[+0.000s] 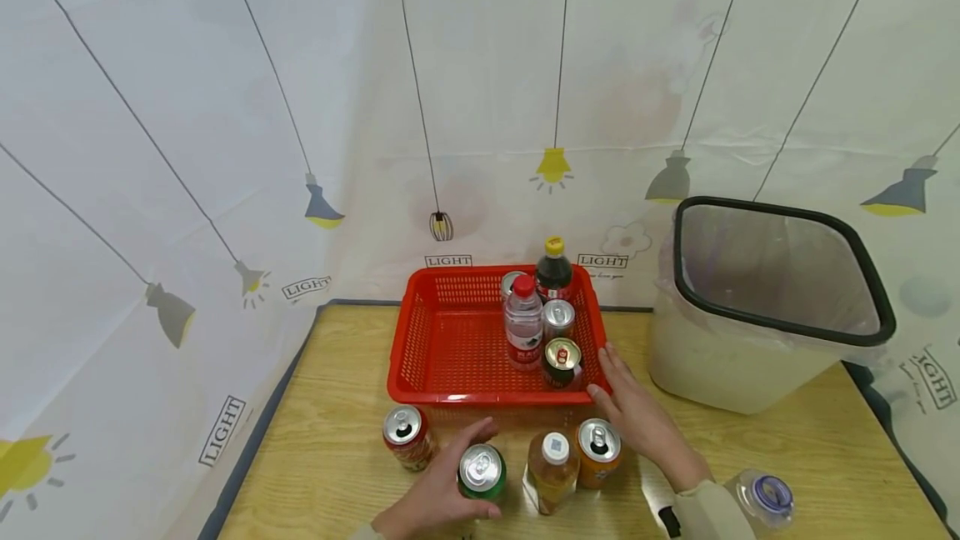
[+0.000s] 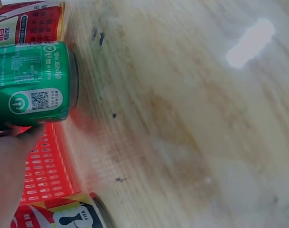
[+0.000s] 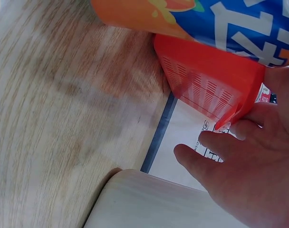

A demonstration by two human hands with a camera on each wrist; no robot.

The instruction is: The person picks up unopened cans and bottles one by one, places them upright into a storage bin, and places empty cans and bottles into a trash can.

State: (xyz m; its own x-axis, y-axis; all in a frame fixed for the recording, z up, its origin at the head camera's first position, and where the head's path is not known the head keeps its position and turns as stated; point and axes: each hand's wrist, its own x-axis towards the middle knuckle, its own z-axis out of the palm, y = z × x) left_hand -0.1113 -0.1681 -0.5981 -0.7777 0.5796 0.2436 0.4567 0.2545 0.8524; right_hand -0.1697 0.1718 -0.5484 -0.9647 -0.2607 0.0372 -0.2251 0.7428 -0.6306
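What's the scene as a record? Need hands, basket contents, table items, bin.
left hand: fingers around green can
green can lifted: cannot tell
right hand: touching red basket, right side near front corner
basket contents: red-capped bottle, yellow-capped bottle, three cans
table, before basket: red can, amber drink bottle, orange can
table, far right: purple-capped bottle
bin: right of basket, black-rimmed

Free: red basket (image 1: 461, 344), left half, from above | Blocked: right half, by bottles (image 1: 523, 325) and cans (image 1: 561, 365)
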